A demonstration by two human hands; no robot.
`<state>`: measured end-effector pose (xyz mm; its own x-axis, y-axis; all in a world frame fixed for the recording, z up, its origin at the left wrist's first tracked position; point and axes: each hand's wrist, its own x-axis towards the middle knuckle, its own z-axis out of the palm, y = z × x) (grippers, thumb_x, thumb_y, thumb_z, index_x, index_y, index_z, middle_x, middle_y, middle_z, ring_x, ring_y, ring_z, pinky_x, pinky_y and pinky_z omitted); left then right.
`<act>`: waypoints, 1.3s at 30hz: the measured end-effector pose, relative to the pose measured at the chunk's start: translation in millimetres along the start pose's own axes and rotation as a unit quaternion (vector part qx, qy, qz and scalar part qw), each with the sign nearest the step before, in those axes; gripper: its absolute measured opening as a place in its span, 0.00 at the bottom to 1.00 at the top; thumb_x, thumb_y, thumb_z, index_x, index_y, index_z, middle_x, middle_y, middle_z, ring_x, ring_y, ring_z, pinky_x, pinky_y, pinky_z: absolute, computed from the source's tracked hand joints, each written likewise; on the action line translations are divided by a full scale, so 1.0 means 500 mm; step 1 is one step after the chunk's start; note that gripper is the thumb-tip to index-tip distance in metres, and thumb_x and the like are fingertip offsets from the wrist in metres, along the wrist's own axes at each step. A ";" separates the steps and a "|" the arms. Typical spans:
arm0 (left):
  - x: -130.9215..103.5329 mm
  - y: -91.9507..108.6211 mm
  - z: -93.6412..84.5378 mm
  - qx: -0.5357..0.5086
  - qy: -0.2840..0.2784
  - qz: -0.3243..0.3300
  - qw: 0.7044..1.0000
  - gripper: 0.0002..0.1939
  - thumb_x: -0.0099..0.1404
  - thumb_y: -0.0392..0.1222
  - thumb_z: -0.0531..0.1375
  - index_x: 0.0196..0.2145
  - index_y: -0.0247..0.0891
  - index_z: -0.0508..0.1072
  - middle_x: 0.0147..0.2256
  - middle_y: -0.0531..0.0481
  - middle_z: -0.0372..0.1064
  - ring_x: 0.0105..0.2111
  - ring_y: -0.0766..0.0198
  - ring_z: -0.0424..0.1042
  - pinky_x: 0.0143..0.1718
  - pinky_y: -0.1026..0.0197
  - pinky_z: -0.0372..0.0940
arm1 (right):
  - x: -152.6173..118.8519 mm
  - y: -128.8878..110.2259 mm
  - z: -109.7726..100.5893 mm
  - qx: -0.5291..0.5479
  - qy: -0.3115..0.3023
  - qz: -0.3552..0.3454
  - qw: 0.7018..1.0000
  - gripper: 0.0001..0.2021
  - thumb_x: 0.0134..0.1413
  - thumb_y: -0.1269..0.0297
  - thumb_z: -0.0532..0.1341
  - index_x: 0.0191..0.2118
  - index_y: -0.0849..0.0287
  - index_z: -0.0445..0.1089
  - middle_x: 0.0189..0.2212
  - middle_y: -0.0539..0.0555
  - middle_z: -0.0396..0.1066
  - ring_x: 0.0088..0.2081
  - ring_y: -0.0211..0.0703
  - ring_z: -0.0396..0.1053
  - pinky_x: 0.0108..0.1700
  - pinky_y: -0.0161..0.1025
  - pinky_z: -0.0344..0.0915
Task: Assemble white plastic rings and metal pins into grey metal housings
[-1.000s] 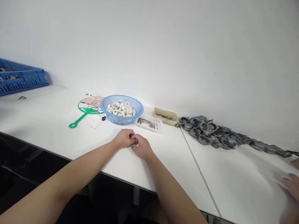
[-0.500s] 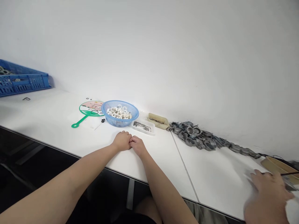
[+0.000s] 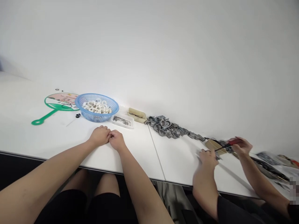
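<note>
My left hand [image 3: 100, 135] rests on the white table with its fingers curled. Touching it at the knuckles is my right hand [image 3: 117, 140], closed in the same way. Whatever may be inside the fingers is hidden. Just beyond them sits a blue plastic basket [image 3: 97, 117] of white rings. To its right is a shallow white tray [image 3: 130, 125] holding thin metal pieces.
A green-handled fan [image 3: 45, 117] lies left of the basket. Behind the tray stands a beige box [image 3: 137, 115], then a pile of grey metal rings [image 3: 167, 127]. At right, a co-worker's hands [image 3: 207, 158] hold a red-handled tool [image 3: 234, 142] over a part.
The view has swung right, so the blue crate has nearly left the picture and both of the co-worker's arms now show. My hands stay together on the table.
</note>
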<state>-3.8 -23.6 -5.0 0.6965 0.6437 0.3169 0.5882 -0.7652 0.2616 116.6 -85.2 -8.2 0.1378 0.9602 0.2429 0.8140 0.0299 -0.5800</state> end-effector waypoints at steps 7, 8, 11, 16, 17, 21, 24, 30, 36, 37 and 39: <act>-0.007 0.002 -0.004 0.022 0.001 -0.005 1.000 0.15 0.62 0.42 0.47 0.29 0.36 0.71 0.32 0.43 0.68 0.35 0.55 0.65 0.35 0.57 0.58 | 0.003 0.006 0.011 0.011 0.001 -0.019 1.000 0.12 0.39 0.77 0.54 0.29 0.56 0.70 0.31 0.48 0.68 0.35 0.36 0.66 0.41 0.34 0.63; -0.007 0.001 -0.003 0.021 0.001 -0.005 1.000 0.15 0.62 0.42 0.47 0.29 0.36 0.71 0.32 0.43 0.68 0.35 0.55 0.65 0.35 0.57 0.58 | 0.003 0.007 0.011 0.014 0.002 -0.020 1.000 0.12 0.39 0.77 0.54 0.29 0.56 0.70 0.31 0.48 0.68 0.35 0.36 0.65 0.41 0.34 0.63; -0.005 -0.002 0.001 0.014 -0.001 -0.002 1.000 0.15 0.61 0.43 0.47 0.29 0.36 0.71 0.31 0.43 0.67 0.35 0.55 0.65 0.34 0.57 0.57 | 0.001 0.009 0.011 0.023 0.001 -0.021 1.000 0.12 0.39 0.76 0.54 0.30 0.55 0.70 0.31 0.48 0.67 0.35 0.37 0.65 0.40 0.34 0.63; -0.005 -0.007 0.005 0.001 -0.002 -0.005 1.000 0.15 0.61 0.43 0.47 0.27 0.37 0.70 0.30 0.44 0.67 0.34 0.55 0.65 0.33 0.57 0.57 | -0.003 0.009 0.010 0.037 0.004 -0.031 0.999 0.12 0.39 0.76 0.54 0.29 0.55 0.70 0.30 0.47 0.67 0.34 0.36 0.65 0.39 0.33 0.63; -0.005 -0.008 0.006 -0.001 -0.003 -0.002 1.000 0.15 0.61 0.44 0.47 0.27 0.37 0.70 0.30 0.44 0.67 0.34 0.55 0.65 0.33 0.57 0.57 | -0.003 0.009 0.008 0.039 0.004 -0.035 0.999 0.12 0.39 0.76 0.54 0.30 0.55 0.70 0.30 0.47 0.67 0.34 0.36 0.65 0.39 0.32 0.63; -0.003 -0.008 0.007 -0.004 -0.004 0.006 1.000 0.14 0.61 0.43 0.47 0.28 0.37 0.70 0.30 0.45 0.67 0.34 0.56 0.65 0.33 0.58 0.56 | -0.005 0.008 0.000 0.043 0.004 -0.051 0.998 0.14 0.39 0.76 0.54 0.32 0.55 0.72 0.31 0.48 0.67 0.34 0.36 0.65 0.39 0.32 0.63; -0.001 -0.010 0.008 -0.011 -0.003 0.006 1.000 0.13 0.60 0.42 0.48 0.28 0.38 0.70 0.30 0.46 0.68 0.34 0.57 0.65 0.33 0.58 0.56 | -0.009 0.005 -0.005 0.045 0.002 -0.056 0.997 0.17 0.39 0.77 0.53 0.33 0.54 0.72 0.32 0.48 0.68 0.34 0.35 0.66 0.39 0.32 0.64; -0.002 -0.012 0.004 -0.051 -0.005 -0.017 0.999 0.13 0.60 0.43 0.48 0.27 0.38 0.69 0.30 0.47 0.68 0.35 0.58 0.66 0.33 0.60 0.57 | -0.017 -0.006 -0.012 0.035 -0.001 -0.046 0.998 0.21 0.40 0.77 0.53 0.39 0.51 0.71 0.35 0.47 0.70 0.35 0.36 0.66 0.36 0.31 0.65; 0.001 -0.002 -0.018 -0.028 0.017 -0.070 0.997 0.13 0.61 0.45 0.49 0.29 0.37 0.70 0.32 0.47 0.68 0.37 0.58 0.67 0.34 0.61 0.58 | 0.001 -0.002 -0.009 0.064 -0.011 -0.069 0.996 0.23 0.40 0.76 0.53 0.43 0.51 0.70 0.37 0.48 0.70 0.35 0.38 0.66 0.41 0.36 0.64; 0.003 -0.001 -0.021 -0.030 0.019 -0.077 0.996 0.13 0.60 0.44 0.49 0.29 0.37 0.70 0.32 0.47 0.69 0.37 0.58 0.67 0.34 0.61 0.58 | 0.005 0.001 -0.007 0.069 -0.012 -0.072 0.995 0.23 0.40 0.76 0.53 0.44 0.51 0.70 0.37 0.48 0.70 0.35 0.38 0.66 0.41 0.36 0.64; 0.006 -0.002 -0.023 -0.032 0.018 -0.086 0.996 0.12 0.60 0.44 0.49 0.29 0.37 0.70 0.32 0.47 0.69 0.37 0.59 0.67 0.34 0.61 0.58 | 0.012 0.006 -0.005 0.077 -0.017 -0.077 0.994 0.23 0.40 0.76 0.52 0.44 0.51 0.69 0.37 0.48 0.71 0.34 0.38 0.66 0.41 0.36 0.64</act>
<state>-7.0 -20.9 6.3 0.5715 0.7658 0.2950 0.6695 -0.6429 0.3720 121.3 -80.0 -6.5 -0.0029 0.9496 0.3135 0.7282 0.2169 -0.6502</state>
